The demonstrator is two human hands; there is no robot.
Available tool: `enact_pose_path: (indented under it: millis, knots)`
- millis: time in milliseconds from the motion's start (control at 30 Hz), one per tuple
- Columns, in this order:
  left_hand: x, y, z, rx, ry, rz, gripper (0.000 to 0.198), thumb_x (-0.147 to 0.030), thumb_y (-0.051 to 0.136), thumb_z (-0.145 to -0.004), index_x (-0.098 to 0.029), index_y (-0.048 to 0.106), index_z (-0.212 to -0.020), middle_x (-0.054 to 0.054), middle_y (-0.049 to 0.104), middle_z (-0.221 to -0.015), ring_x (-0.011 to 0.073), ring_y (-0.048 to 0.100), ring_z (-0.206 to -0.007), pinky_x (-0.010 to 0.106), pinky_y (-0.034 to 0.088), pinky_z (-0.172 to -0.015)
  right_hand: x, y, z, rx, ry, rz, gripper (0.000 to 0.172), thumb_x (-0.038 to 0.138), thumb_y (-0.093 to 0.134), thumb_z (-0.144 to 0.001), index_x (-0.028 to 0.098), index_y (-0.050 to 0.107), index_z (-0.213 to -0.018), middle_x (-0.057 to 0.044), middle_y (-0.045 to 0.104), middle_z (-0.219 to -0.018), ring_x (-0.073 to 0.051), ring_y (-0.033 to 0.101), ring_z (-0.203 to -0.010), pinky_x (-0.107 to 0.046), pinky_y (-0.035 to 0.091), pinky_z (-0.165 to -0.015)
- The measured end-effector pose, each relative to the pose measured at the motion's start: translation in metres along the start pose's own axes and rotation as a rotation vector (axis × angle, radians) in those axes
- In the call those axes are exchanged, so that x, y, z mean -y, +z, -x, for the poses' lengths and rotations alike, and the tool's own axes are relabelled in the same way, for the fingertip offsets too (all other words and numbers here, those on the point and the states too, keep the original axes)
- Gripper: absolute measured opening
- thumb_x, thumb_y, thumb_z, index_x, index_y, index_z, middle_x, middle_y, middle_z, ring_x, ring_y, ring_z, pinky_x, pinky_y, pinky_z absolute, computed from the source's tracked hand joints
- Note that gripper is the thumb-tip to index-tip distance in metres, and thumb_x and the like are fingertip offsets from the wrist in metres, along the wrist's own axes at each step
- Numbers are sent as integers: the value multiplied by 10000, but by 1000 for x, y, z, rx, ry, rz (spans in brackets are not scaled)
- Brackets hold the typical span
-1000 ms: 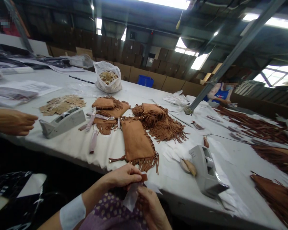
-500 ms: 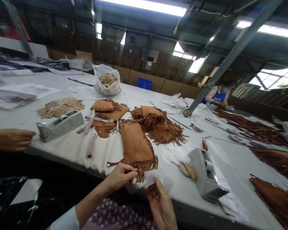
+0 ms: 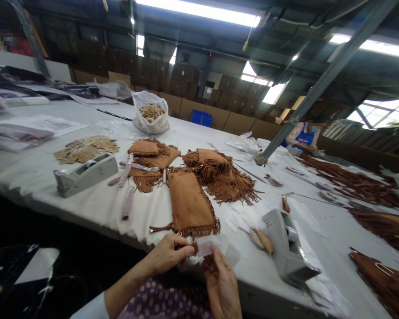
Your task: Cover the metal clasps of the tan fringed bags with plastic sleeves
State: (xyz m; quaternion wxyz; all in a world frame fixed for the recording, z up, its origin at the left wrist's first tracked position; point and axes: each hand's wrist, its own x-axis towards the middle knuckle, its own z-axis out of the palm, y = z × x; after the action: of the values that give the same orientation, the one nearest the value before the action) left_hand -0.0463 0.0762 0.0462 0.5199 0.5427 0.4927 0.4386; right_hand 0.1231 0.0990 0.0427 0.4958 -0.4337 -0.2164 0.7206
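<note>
My left hand point(image 3: 169, 257) is pinched on a small brown suede strap end point(image 3: 193, 248) at the near table edge. My right hand point(image 3: 221, 285) holds a piece of thin white paper point(image 3: 213, 244) against that strap end, fingers curled up around it. Just beyond my hands lies a tan suede fringed pouch point(image 3: 189, 204), its fringe at the near end. A grey tape dispenser point(image 3: 284, 246) stands to the right of my hands.
More fringed pouches point(image 3: 219, 173) lie mid-table, with a second tape dispenser point(image 3: 84, 173), cardboard tags point(image 3: 84, 146) and a white bag point(image 3: 150, 113) beyond. Long fringe strips point(image 3: 382, 221) cover the right side. Another person point(image 3: 302, 135) works far right. A slanted metal post point(image 3: 319, 79) meets the table.
Another person's hand at the left edge has withdrawn out of view. My hands came apart, then closed together again on the strap end and paper, a little higher.
</note>
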Motion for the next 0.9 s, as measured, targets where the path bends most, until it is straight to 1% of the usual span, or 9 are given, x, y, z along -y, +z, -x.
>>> enact_pose_path:
  millis: [267, 500, 567, 600, 633, 700, 767, 833, 900]
  knots:
    - [-6, -1, 1, 6, 17, -31, 301, -342, 501, -811, -129, 620, -636, -19, 542, -530, 106, 467, -505, 208, 315, -501, 1, -2, -3, -2, 32, -22, 318, 328, 863, -523, 197, 706, -766, -2, 710, -770, -155, 630, -693, -276, 508, -675]
    - [-14, -1, 2, -12, 28, -100, 255, -215, 459, -776, -144, 543, -546, -24, 515, -522, 97, 454, -516, 204, 327, -513, 2, 10, 5, 72, 2, 81, 287, 372, 834, -571, 180, 719, -750, -21, 716, -757, -165, 629, -696, -275, 496, -679]
    - [-13, 0, 3, -6, -3, -64, 184, -179, 445, -753, -135, 601, -665, -23, 546, -550, 88, 438, -488, 196, 326, -482, 2, 12, 6, 80, -24, 134, 315, 401, 822, -585, 167, 726, -772, -35, 724, -784, -174, 634, -731, -272, 494, -703]
    - [-12, 1, 4, 3, -22, -27, 201, -171, 444, -748, -131, 628, -816, -23, 573, -575, 84, 431, -468, 192, 324, -461, 2, 12, 5, 77, -47, 165, 327, 412, 814, -593, 164, 728, -789, -38, 727, -798, -178, 636, -751, -271, 493, -720]
    - [-10, 1, 4, 18, -36, 14, 308, -166, 448, -746, -132, 602, -1010, -21, 605, -608, 83, 430, -453, 187, 324, -442, 2, 11, 4, 66, -75, 192, 338, 418, 809, -599, 163, 729, -805, -38, 729, -811, -180, 637, -769, -268, 492, -735]
    - [-6, 2, 6, 52, -32, 74, 579, -155, 462, -751, -153, 376, -1324, -12, 658, -684, 84, 438, -446, 178, 328, -425, 2, 7, 0, 26, -133, 238, 352, 423, 803, -599, 165, 729, -826, -32, 731, -820, -181, 639, -779, -264, 492, -740]
    - [-4, 1, 7, 95, 3, 89, 714, -131, 473, -751, -175, 210, -1413, -2, 682, -737, 84, 449, -464, 174, 336, -434, 3, 1, -5, -4, -181, 287, 366, 427, 791, -608, 158, 727, -848, -40, 733, -838, -186, 641, -780, -267, 495, -739]
    - [-4, 1, 8, 140, 19, 82, 723, -119, 475, -756, -199, 199, -1419, -1, 685, -764, 82, 445, -470, 175, 337, -442, 3, -4, -7, -7, -213, 365, 380, 441, 762, -638, 139, 725, -865, -62, 735, -852, -199, 644, -779, -278, 500, -733]
    - [-6, 0, 10, 170, 14, 83, 657, -132, 480, -772, -215, 266, -1387, -6, 674, -764, 82, 445, -472, 179, 341, -448, 4, -8, -5, -16, -253, 462, 389, 458, 730, -667, 124, 725, -865, -79, 736, -835, -212, 648, -754, -290, 506, -710]
